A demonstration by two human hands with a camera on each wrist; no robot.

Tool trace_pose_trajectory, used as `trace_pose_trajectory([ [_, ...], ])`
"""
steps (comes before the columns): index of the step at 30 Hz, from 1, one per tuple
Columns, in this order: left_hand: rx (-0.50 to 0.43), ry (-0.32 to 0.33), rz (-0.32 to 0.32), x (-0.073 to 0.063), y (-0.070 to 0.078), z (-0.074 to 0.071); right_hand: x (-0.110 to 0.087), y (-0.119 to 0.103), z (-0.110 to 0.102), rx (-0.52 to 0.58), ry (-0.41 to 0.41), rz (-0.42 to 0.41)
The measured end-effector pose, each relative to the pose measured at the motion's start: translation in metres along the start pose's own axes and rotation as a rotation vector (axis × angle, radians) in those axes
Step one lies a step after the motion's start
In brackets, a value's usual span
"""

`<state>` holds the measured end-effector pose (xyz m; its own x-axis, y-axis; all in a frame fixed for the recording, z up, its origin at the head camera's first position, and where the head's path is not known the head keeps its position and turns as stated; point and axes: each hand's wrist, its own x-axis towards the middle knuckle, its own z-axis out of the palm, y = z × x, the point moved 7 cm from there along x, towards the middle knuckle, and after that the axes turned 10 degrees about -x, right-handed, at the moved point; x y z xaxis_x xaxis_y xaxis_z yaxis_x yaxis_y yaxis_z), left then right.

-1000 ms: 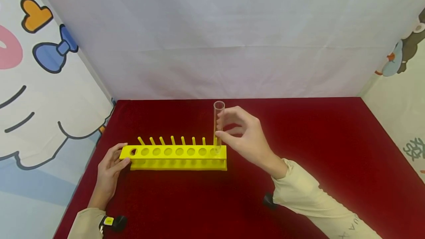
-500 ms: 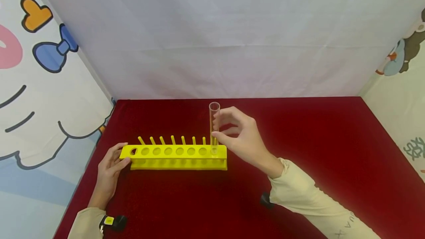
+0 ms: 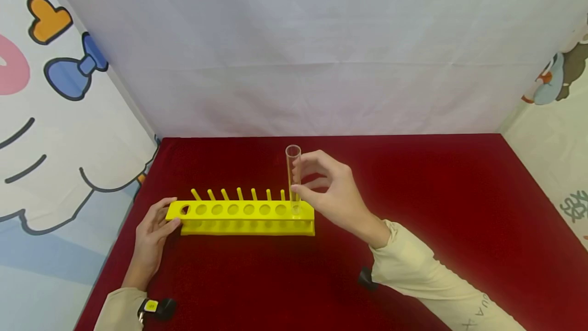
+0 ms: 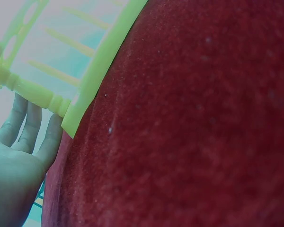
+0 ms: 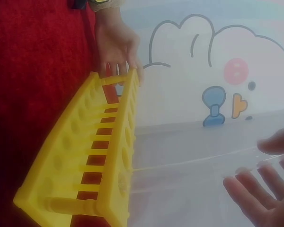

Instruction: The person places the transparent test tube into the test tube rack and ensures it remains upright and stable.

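My right hand (image 3: pixel 333 188) pinches a clear glass test tube (image 3: pixel 293 160) between thumb and fingers, below its open rim. Upright, the tube has its lower end at the rightmost hole of a yellow test tube rack (image 3: pixel 241 226); I cannot tell whether it is inside the hole. At the rack's left end, my left hand (image 3: pixel 151 234) grips the top plate, thumb in front and fingers behind. In the left wrist view, fingers (image 4: pixel 31 125) touch the rack's end post (image 4: pixel 35 92). The right wrist view shows the tube faintly, near the rack's top plate (image 5: pixel 125 142).
Several yellow pegs (image 3: pixel 239 194) stand in a row along the rack's back. A dark red cloth (image 3: pixel 436 193) covers the table. A white curtain (image 3: pixel 321 65) hangs behind, with cartoon-printed sheets (image 3: pixel 69 142) at both sides.
My right hand has carried the test tube a little to the left and then slightly down, onto the line of the rightmost hole. My left hand and the rack have stayed put.
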<state>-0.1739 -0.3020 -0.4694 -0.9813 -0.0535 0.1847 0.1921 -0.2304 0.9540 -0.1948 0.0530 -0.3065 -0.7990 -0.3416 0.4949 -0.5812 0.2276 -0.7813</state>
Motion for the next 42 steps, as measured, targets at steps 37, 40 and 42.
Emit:
trace_pose_trajectory([
  [37,0.026,0.025,-0.019,0.0,0.0,0.0,-0.012,0.02,0.008,-0.014,-0.003,0.052],
  [40,0.028,0.03,-0.021,0.0,0.0,-0.001,-0.012,0.02,0.009,-0.013,-0.002,0.056],
  [42,0.029,0.031,-0.021,0.0,0.0,-0.001,-0.013,0.021,0.01,-0.015,-0.001,0.061],
])
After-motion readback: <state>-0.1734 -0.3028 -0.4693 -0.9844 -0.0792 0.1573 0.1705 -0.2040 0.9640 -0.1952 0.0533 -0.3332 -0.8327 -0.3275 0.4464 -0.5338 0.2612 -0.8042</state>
